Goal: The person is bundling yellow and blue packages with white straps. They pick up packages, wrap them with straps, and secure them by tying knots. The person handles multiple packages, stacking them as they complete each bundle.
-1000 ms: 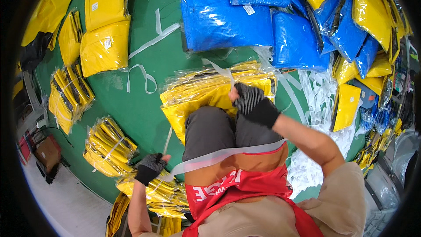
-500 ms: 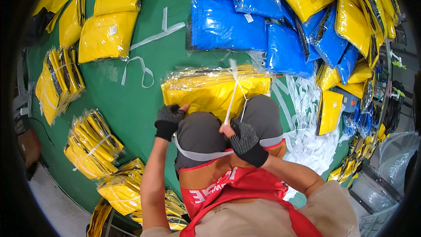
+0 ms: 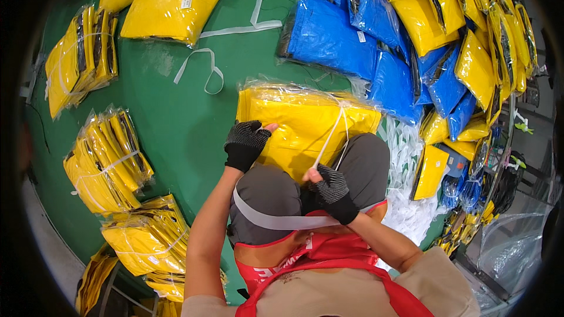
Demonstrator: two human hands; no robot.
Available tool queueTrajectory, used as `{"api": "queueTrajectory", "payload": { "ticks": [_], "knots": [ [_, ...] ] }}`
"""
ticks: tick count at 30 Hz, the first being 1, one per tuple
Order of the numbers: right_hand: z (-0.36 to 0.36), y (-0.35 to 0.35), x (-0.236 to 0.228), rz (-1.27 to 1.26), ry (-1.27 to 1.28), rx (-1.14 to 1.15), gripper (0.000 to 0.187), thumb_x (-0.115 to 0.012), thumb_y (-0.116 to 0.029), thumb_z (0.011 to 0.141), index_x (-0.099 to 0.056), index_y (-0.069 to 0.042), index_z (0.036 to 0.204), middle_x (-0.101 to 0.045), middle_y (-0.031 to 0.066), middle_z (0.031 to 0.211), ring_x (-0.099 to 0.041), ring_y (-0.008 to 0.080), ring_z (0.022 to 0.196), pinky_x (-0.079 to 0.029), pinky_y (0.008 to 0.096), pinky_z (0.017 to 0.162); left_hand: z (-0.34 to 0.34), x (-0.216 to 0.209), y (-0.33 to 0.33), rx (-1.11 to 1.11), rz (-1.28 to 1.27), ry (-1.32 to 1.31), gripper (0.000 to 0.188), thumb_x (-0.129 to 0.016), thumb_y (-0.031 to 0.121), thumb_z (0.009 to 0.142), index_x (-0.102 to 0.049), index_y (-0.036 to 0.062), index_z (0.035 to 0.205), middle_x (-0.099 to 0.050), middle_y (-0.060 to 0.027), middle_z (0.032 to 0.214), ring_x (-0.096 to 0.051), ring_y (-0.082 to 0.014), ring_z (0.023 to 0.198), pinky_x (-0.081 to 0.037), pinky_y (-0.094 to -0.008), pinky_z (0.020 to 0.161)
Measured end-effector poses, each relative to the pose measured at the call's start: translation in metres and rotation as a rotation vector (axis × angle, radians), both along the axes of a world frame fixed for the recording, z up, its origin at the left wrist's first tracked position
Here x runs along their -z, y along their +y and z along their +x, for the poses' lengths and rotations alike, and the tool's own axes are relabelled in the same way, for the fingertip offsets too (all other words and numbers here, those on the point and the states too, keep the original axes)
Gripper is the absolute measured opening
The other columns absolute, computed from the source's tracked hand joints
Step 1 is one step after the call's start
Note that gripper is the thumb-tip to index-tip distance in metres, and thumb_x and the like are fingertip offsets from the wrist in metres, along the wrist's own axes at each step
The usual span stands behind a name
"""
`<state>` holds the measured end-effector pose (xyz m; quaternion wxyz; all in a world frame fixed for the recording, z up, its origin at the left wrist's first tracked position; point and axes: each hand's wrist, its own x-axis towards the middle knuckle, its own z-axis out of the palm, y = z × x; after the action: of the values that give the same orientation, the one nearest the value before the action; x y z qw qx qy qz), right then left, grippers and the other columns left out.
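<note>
A bundle of yellow folded packets in clear plastic stands against my knees, tilted, its broad yellow face toward me. My left hand, in a black fingerless glove with a grey-dotted palm or back, grips its left side, thumb over the front face. My right hand, gloved alike, is closed in a pinch on a white strap. This strap runs taut from my fingers up to the bundle's top edge, where it crosses the packets. Another part of it hangs beside, down toward my right knee. The bundle's underside is hidden.
Strapped yellow bundles line the left side. Blue packets and a heap of yellow ones lie far right. Loose white straps pile beside my right knee; a strap offcut lies on the green floor.
The bundle has tipped so that more of its front face shows. My right hand keeps the strap pulled toward me; my left stays at the bundle's side. The whole view has turned somewhat.
</note>
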<state>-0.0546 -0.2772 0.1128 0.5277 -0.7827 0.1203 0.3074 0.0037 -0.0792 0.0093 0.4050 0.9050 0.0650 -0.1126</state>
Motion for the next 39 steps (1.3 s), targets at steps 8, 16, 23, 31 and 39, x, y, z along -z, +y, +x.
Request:
{"api": "queueTrajectory", "payload": {
  "ticks": [8, 16, 23, 31, 39],
  "knots": [
    [0.026, 0.036, 0.003, -0.137, -0.234, -0.227, 0.034, -0.039, -0.032, 0.092, -0.060, -0.005, 0.089, -0.057, 0.0166, 0.069, -0.058, 0.0308, 0.065, -0.044, 0.0373, 0.060, 0.000, -0.005, -0.001, -0.036, -0.104, 0.069, 0.046, -0.068, 0.045, 0.071, -0.061, 0.0000, 0.063, -0.057, -0.0152, 0.059, -0.056, -0.0285, 0.054, -0.042, -0.0366, 0.053],
    [0.100, 0.068, 0.004, -0.116, -0.341, -0.938, 0.025, -0.048, -0.029, 0.085, -0.062, -0.008, 0.082, -0.060, 0.0159, 0.069, -0.059, 0.0319, 0.067, -0.046, 0.0399, 0.062, -0.009, 0.008, 0.011, 0.169, -0.372, -0.282, 0.051, -0.068, 0.043, 0.064, -0.061, 0.0046, 0.096, -0.062, -0.0161, 0.085, -0.060, -0.0320, 0.077, -0.047, -0.0387, 0.071],
    [0.137, 0.172, 0.124, 0.297, -0.102, -0.917, 0.039, -0.048, -0.035, 0.085, -0.059, -0.004, 0.063, -0.057, 0.0132, 0.061, -0.056, 0.0262, 0.059, -0.044, 0.0357, 0.063, -0.059, 0.009, 0.008, -0.166, -0.342, 0.051, 0.031, -0.041, 0.030, 0.089, -0.056, 0.0036, 0.096, -0.060, -0.0182, 0.078, -0.059, -0.0354, 0.077, -0.046, -0.0417, 0.069],
    [0.140, 0.197, 0.155, 0.136, -0.040, -1.030, 0.048, -0.036, -0.041, 0.089, -0.057, -0.002, 0.071, -0.058, 0.0181, 0.067, -0.057, 0.0351, 0.067, -0.044, 0.0407, 0.068, -0.062, -0.064, 0.019, -0.100, -0.173, 0.112, 0.026, -0.049, 0.027, 0.086, -0.060, 0.0033, 0.083, -0.058, -0.0163, 0.067, -0.056, -0.0342, 0.060, -0.045, -0.0384, 0.061],
    [0.137, 0.184, 0.152, 0.042, -0.141, -1.419, 0.044, -0.044, -0.036, 0.083, -0.053, 0.000, 0.106, -0.058, 0.0240, 0.101, -0.055, 0.0386, 0.095, -0.043, 0.0425, 0.083, -0.004, -0.114, 0.168, -0.250, -0.039, 0.470, 0.033, -0.052, 0.035, 0.084, -0.063, 0.0068, 0.072, -0.052, -0.0109, 0.055, -0.053, -0.0239, 0.053, -0.041, -0.0349, 0.053]
  ]
}}
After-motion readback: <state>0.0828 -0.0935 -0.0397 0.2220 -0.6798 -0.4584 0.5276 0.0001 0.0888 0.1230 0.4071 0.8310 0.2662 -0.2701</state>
